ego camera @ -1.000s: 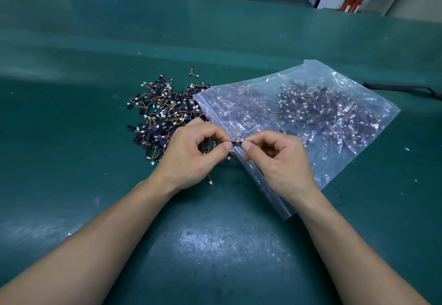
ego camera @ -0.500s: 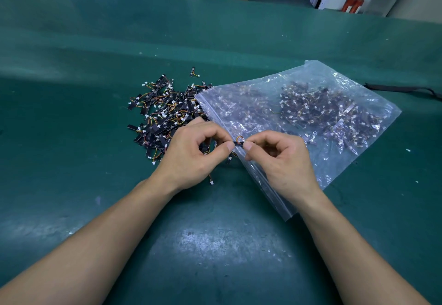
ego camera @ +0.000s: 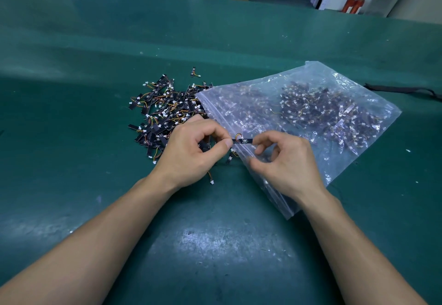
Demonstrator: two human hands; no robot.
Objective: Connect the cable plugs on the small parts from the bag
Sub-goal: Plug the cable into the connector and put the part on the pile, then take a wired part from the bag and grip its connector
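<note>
Right fingers [ego camera: 263, 141] now just off small part [ego camera: 242, 141]

Black parts [ego camera: 165, 113] w/ orange-yellow wires, clear bag [ego camera: 311, 113], green table [ego camera: 215, 245].

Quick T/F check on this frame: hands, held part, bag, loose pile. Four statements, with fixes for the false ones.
1. The left hand pinches the left end of a small black strip part with a looped orange wire. True.
2. The clear plastic zip bag is empty. False: it holds many small black wired parts.
3. A pile of loose black parts with coloured wires lies on the green table mat, left of the bag. True.
4. The right hand reaches inside the bag. False: it is outside, over the bag's near edge, beside the held part.
</note>
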